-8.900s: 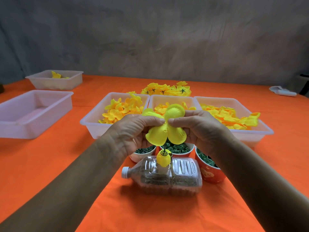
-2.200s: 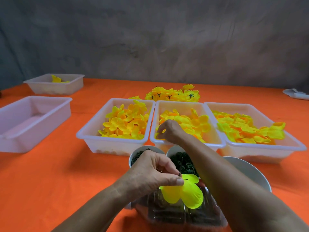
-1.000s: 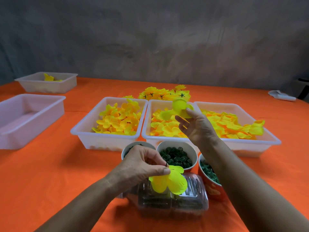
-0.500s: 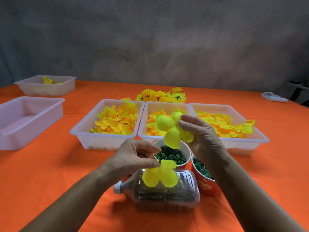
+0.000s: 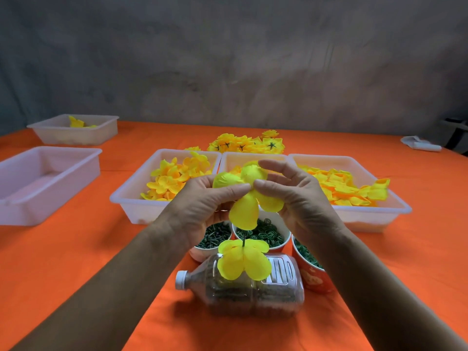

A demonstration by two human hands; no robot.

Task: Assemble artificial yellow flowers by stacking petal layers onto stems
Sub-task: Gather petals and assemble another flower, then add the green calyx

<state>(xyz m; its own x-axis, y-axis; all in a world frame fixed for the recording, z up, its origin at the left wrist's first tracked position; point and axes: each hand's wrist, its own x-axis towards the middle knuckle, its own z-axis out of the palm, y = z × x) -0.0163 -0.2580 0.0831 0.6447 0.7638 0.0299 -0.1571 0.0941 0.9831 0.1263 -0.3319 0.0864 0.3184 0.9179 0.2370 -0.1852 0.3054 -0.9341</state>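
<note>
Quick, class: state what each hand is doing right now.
Left hand: pinching the yellow petal layer by thumb and forefinger.
Right hand: pinching the same petal layer, its other fingers spread.

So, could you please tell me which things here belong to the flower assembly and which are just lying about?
In use:
- petal layer, pinched by left hand and right hand
- stem with petals, standing in the bottle
- petal trays
- cups of green parts

Lying about:
- empty tray
- white object at the table's far right
</note>
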